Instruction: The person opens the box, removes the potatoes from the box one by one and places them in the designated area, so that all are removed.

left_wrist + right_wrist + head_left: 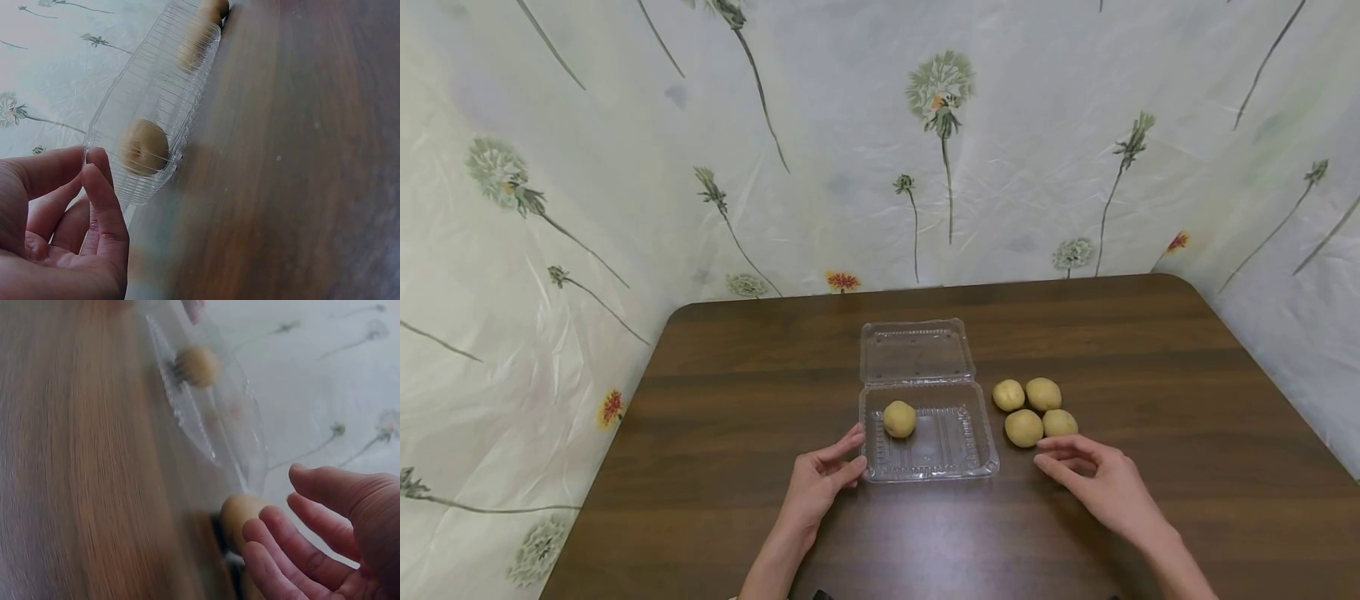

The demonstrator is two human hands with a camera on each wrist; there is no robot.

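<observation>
A clear plastic clamshell container (928,477) lies on the table with its lid (916,354) folded back behind it. One small potato (899,419) sits inside, toward the left wall. My left hand (822,483) pinches the container's left rim between thumb and fingers; the left wrist view shows the fingertips on the rim, the potato (144,148) seen through the wall. Several potatoes (1024,428) form a close cluster to the right of the container. My right hand (1097,483) hovers at the cluster's near side, fingers loosely bent and apart, holding nothing; a potato (237,519) shows just beyond its fingertips.
The dark wooden table (737,400) has rounded far corners. Behind and beside it hangs a pale sheet (850,167) printed with dandelions, close to the table's far edge.
</observation>
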